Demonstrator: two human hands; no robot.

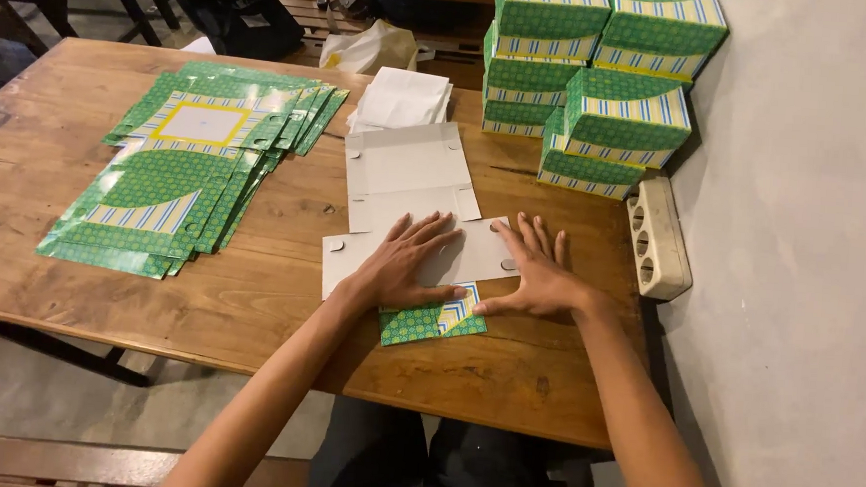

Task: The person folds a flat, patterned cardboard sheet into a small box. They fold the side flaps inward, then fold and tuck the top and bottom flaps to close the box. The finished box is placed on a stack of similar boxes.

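Cardboard blank (pixel 406 187) lies flat under left hand (pixel 401 267) and right hand (pixel 536 275)

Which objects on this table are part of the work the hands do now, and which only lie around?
In the work:
- left hand and right hand, flat on the unfolded box blank
- stack of flat green blanks
- folded green boxes
- white paper stack

Lying about:
- power strip
- black bag
- white plastic bag

Flat carton blank (pixel 410 207) at centre of surface (pixel 46 180), both hands (pixel 406 267) on its near part. Unfolded blanks stack (pixel 192 164) to its left, folded boxes (pixel 593 78) stacked behind-right, power strip (pixel 660 237) at right edge.
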